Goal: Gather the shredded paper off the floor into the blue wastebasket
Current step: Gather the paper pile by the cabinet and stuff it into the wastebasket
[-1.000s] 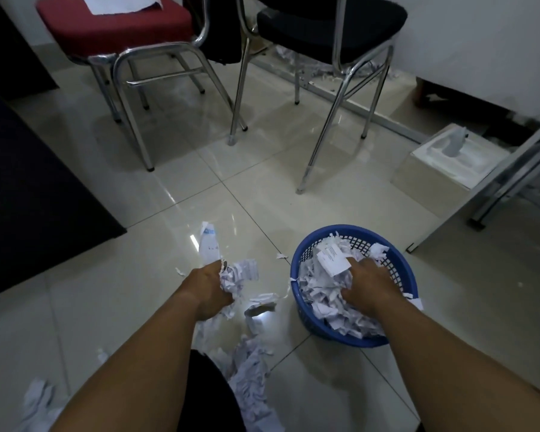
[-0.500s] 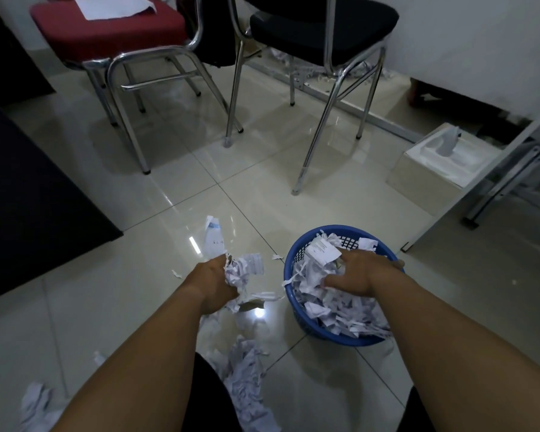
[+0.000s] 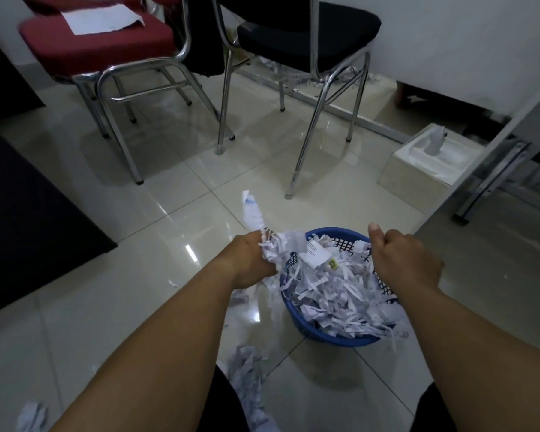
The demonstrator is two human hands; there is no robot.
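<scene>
The left hand (image 3: 250,263) grips a bunch of paper (image 3: 278,249) at the basket's (image 3: 331,336) nine o'clock rim, the right hand (image 3: 406,263) is curled empty, and the heaped basket could spill strips.

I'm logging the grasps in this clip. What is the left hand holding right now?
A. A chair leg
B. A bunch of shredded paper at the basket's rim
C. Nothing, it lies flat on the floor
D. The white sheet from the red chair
B: the left hand is closed on a bunch of shredded paper at the near-left rim of the blue wastebasket, lifted off the floor.
</scene>
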